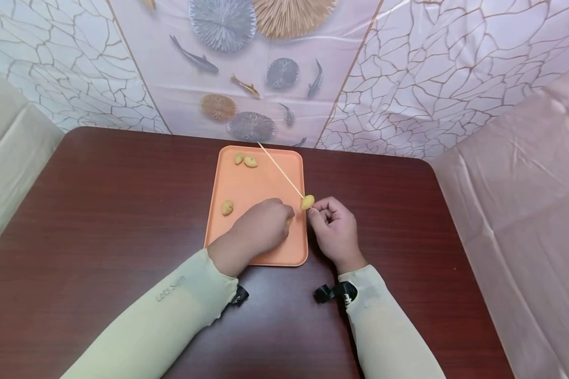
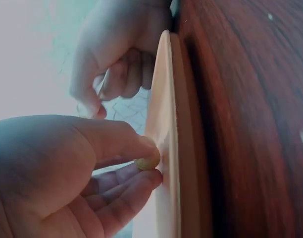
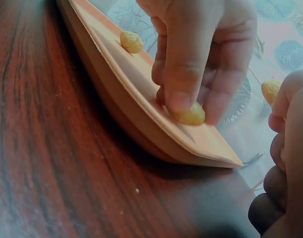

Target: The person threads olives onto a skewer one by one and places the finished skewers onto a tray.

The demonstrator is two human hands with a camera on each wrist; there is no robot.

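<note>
My right hand (image 1: 336, 229) pinches a thin wooden skewer (image 1: 282, 171) near one end, beside the right rim of the orange tray (image 1: 270, 184). A small yellow, wrinkled, oval fruit (image 1: 307, 202) is threaded on it just beyond the fingertips; the skewer's long free part slants over the tray to the far left. Low over the tray, my left hand (image 1: 265, 226) holds another small yellow fruit (image 3: 191, 115) between thumb and fingers. In the head view that fruit is mostly hidden by the hand.
Two more yellow fruits, one of them a rounded one (image 1: 251, 162), lie near the tray's far left corner. Another fruit (image 1: 227, 207) lies by its left side. The tray sits on a dark brown wooden table (image 1: 123, 210), with a patterned wall cover (image 1: 275, 95) behind.
</note>
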